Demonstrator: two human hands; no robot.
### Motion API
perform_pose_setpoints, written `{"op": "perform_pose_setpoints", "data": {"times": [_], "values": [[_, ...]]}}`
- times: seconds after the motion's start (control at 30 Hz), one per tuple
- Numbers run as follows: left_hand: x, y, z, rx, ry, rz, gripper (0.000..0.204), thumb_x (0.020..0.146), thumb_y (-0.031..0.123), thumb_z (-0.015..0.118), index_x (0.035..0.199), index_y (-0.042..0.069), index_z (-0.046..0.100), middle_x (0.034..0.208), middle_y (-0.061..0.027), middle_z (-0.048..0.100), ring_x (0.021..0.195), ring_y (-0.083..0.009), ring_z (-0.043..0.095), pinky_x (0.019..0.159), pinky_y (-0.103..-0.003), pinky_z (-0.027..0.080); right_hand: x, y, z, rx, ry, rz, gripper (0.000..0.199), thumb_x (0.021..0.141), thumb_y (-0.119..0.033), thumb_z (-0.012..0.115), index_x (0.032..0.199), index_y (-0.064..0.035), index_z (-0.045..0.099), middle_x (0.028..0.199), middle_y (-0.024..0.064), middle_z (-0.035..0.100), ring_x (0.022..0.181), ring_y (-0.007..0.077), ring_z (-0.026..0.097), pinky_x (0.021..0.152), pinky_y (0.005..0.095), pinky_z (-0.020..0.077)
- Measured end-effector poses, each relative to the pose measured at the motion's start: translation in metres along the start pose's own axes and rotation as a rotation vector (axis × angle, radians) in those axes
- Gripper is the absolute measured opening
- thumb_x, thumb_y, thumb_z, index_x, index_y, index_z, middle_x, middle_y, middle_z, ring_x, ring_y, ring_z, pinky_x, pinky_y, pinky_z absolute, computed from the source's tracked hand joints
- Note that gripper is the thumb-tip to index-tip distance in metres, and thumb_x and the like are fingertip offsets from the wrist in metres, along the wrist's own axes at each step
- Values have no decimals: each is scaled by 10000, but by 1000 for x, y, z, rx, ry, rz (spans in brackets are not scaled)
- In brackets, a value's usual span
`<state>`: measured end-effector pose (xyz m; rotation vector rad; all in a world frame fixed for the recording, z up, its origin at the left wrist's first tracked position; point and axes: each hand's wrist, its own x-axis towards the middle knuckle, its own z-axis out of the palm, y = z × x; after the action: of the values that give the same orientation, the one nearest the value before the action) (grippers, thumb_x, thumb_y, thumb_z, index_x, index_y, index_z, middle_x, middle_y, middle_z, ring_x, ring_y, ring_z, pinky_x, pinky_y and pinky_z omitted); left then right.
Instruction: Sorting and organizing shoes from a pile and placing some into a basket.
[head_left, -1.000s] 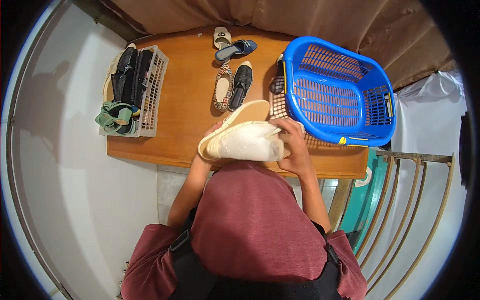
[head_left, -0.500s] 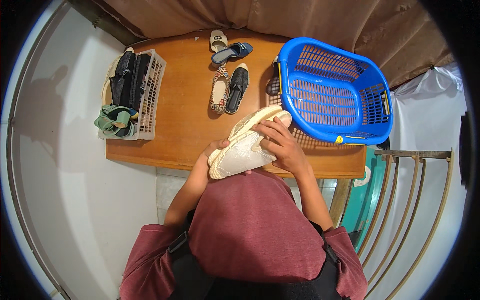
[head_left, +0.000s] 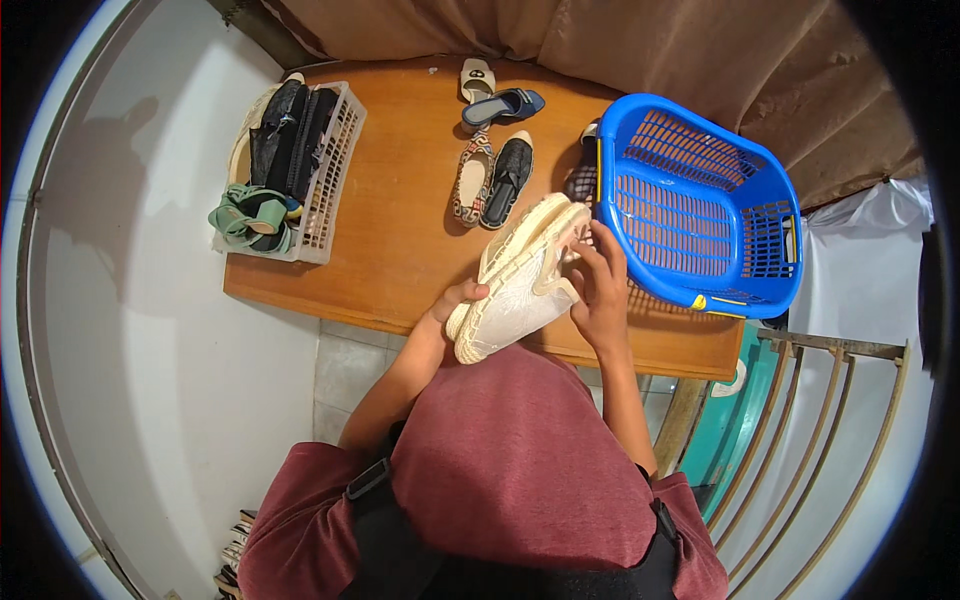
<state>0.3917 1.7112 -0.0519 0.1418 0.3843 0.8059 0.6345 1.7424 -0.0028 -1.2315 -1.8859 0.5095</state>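
Note:
A pair of cream espadrilles point(head_left: 525, 305) with braided rope soles is held together above the table's near edge, close to my shirt. My left hand point(head_left: 453, 303) grips them near the rounded toe ends, its thumb pressed against the rope edge and its other fingers hidden beneath. At the opposite, open end, my right hand point(head_left: 602, 285) has its bent fingers on the rim of the nearer shoe; part of its grip is hidden. Beyond the espadrilles stand a patterned flat shoe point(head_left: 468, 190) and a black shoe with a pale toe point(head_left: 511, 178).
The blue plastic basket point(head_left: 690, 285) stands right on the wooden table point(head_left: 390, 200), dark shoes partly hidden behind its left side. A blue slide point(head_left: 495, 108) and a white slide point(head_left: 477, 75) lie far back. At left is a white crate point(head_left: 330, 190) of shoes; a metal rack point(head_left: 820, 400) stands right.
The espadrilles have tilted more upright, their open end swinging up. My right hand has shifted from lying over the upper to the opening's rim. The whole view has turned slightly.

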Motion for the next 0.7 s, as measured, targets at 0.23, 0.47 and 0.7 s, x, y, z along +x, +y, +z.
{"op": "perform_pose_setpoints", "data": {"times": [0.23, 0.47, 0.7], "values": [[8, -2, -2, 535, 146, 523, 1099, 732, 231, 819, 1612, 53, 185, 1535, -159, 422, 1427, -277, 429, 1191, -397, 353, -5, -5, 15, 388, -35, 285, 377, 867, 121, 509, 1202, -10, 619, 1357, 134, 564, 1275, 257, 549, 1045, 346, 462], [4, 8, 22, 681, 212, 791, 1157, 689, 213, 875, 1552, 63, 121, 1465, -180, 394, 1405, -301, 389, 1197, -453, 302, -13, -52, 50, 756, -94, 699, 779, 1014, -504, 577, 1602, -257, 129, 1560, 122, 279, 1404, 365, 386, 986, 598, 515], [-19, 24, 6, 769, 167, 706, 1242, 652, 277, 925, 1557, 58, 101, 1493, -191, 349, 1434, -323, 353, 1214, -458, 266, -17, -56, 82, 1123, 79, 731, 582, 1044, -552, 515, 1474, -247, 269, 1429, 110, 480, 1181, 241, 561, 863, 389, 545]]}}
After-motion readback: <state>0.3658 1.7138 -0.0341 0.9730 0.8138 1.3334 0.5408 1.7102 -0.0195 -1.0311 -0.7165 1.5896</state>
